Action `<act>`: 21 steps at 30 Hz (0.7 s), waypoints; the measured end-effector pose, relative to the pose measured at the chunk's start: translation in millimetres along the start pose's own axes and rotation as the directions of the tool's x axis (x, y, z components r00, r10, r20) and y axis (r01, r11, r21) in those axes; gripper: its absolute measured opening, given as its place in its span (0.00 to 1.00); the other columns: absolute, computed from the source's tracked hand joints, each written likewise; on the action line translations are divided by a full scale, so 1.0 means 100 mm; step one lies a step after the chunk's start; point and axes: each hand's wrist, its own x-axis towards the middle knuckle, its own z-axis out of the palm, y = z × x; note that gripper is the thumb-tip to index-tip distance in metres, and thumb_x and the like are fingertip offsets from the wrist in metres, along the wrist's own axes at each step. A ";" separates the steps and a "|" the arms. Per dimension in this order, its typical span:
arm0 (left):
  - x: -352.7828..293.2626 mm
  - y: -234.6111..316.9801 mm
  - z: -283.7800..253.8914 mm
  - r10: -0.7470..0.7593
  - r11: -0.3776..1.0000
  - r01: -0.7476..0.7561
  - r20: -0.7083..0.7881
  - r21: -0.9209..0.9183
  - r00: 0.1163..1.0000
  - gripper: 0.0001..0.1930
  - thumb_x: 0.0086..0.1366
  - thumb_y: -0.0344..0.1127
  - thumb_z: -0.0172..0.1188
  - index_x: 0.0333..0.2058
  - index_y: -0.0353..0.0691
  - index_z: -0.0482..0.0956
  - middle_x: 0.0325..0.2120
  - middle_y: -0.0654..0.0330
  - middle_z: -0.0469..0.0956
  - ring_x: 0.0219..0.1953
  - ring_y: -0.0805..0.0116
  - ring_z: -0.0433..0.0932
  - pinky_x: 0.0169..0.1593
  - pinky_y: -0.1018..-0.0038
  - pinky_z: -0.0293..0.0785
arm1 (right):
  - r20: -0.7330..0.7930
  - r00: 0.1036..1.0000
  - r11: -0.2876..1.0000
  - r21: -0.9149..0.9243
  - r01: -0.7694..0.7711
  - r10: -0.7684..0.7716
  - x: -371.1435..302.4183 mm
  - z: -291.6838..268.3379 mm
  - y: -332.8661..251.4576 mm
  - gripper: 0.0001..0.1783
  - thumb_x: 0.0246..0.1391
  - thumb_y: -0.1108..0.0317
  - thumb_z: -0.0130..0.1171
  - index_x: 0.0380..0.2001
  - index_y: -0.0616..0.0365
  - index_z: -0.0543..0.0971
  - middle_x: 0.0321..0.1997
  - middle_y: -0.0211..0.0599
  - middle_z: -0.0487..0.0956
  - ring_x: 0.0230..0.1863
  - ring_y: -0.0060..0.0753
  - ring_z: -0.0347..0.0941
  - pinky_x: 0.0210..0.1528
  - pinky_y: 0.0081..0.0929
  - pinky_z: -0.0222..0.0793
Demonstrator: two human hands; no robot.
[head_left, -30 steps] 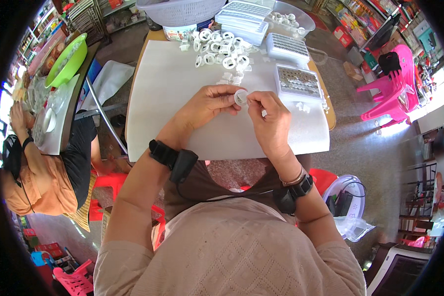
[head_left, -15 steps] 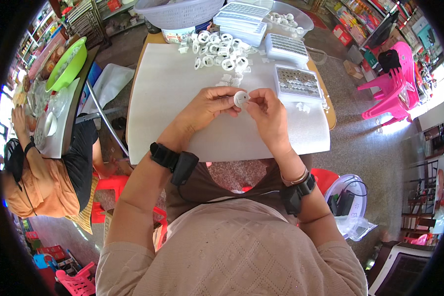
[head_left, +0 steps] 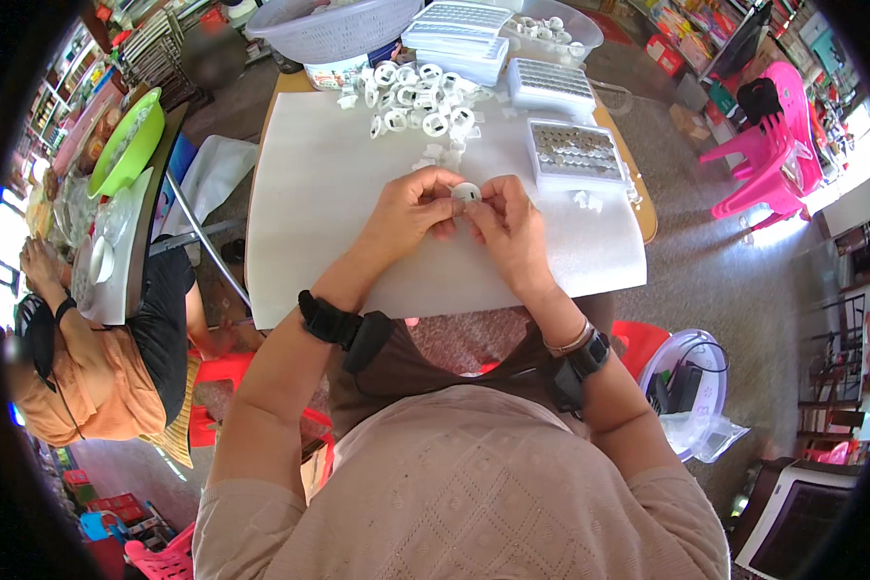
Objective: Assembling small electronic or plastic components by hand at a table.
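Between my two hands, above the white-covered table, is a small round white plastic part with a dark slot in its face. My left hand pinches its left side between thumb and fingers. From the right, the fingertips of my right hand close on its edge. Beyond my hands lies a heap of similar white ring-shaped parts, with small translucent white pieces on its near side. A clear tray holding rows of small metallic pieces stands to the right of the heap.
At the far edge are a pale basket, stacked clear trays, another tray stack and a clear bowl of white parts. Another person sits at a table on the left, near a green basin. Pink chairs stand at right.
The round white part has tilted in my fingers, and both hands have shifted slightly. The whole view has moved a little.
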 end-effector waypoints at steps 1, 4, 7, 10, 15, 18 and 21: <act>0.00 0.00 0.01 0.007 0.999 -0.007 -0.011 0.033 1.000 0.10 0.62 0.25 0.58 0.42 0.35 0.75 0.25 0.63 0.76 0.24 0.78 0.74 0.26 0.82 0.70 | 0.004 1.000 0.999 -0.039 0.017 -0.017 0.00 -0.01 0.00 0.08 0.52 0.73 0.56 0.33 0.62 0.68 0.18 0.35 0.73 0.18 0.22 0.69 0.21 0.23 0.64; 0.00 0.01 0.02 0.005 0.999 -0.005 0.009 0.032 1.000 0.08 0.61 0.25 0.58 0.40 0.35 0.75 0.24 0.63 0.76 0.21 0.80 0.72 0.23 0.83 0.67 | 0.010 1.000 0.998 -0.064 0.019 -0.018 -0.02 -0.02 -0.05 0.08 0.53 0.73 0.56 0.34 0.61 0.68 0.18 0.37 0.74 0.18 0.25 0.70 0.22 0.24 0.64; -0.03 0.02 0.01 -0.004 0.997 0.004 0.003 0.080 1.000 0.07 0.60 0.24 0.57 0.37 0.36 0.74 0.23 0.64 0.76 0.20 0.82 0.70 0.22 0.84 0.64 | 0.012 1.000 0.999 -0.027 0.019 -0.019 -0.03 0.00 -0.02 0.07 0.52 0.74 0.55 0.34 0.62 0.69 0.20 0.39 0.76 0.19 0.27 0.72 0.23 0.25 0.66; -0.03 0.10 0.02 -0.023 1.000 0.022 0.018 0.012 1.000 0.06 0.59 0.24 0.56 0.36 0.37 0.74 0.22 0.66 0.75 0.20 0.82 0.69 0.22 0.84 0.63 | 0.020 0.999 1.000 0.003 -0.030 0.030 -0.02 -0.02 -0.07 0.07 0.51 0.74 0.55 0.34 0.62 0.70 0.22 0.41 0.77 0.21 0.30 0.75 0.25 0.26 0.68; 0.01 0.13 0.06 -0.014 0.999 0.013 0.020 0.050 1.000 0.05 0.59 0.25 0.56 0.35 0.36 0.74 0.22 0.65 0.75 0.20 0.81 0.70 0.22 0.83 0.64 | -0.014 0.999 0.995 -0.086 0.050 -0.051 0.00 -0.03 0.06 0.08 0.51 0.74 0.54 0.35 0.62 0.70 0.23 0.45 0.78 0.25 0.39 0.78 0.28 0.31 0.71; 0.00 0.12 0.03 -0.034 0.997 0.034 -0.003 0.073 0.999 0.06 0.60 0.26 0.56 0.36 0.36 0.74 0.23 0.64 0.75 0.20 0.80 0.70 0.22 0.83 0.65 | -0.038 0.987 0.970 -0.196 0.147 -0.157 -0.01 -0.04 0.05 0.08 0.52 0.74 0.53 0.37 0.61 0.70 0.24 0.47 0.77 0.26 0.43 0.78 0.29 0.32 0.71; 0.03 0.22 0.03 -0.086 0.996 0.088 -0.077 0.024 0.993 0.09 0.60 0.28 0.56 0.40 0.35 0.74 0.24 0.64 0.75 0.21 0.80 0.71 0.22 0.82 0.66 | 0.045 0.997 0.998 -0.032 0.061 -0.060 -0.02 -0.13 -0.06 0.09 0.52 0.75 0.53 0.38 0.60 0.70 0.24 0.47 0.77 0.27 0.45 0.78 0.31 0.35 0.71</act>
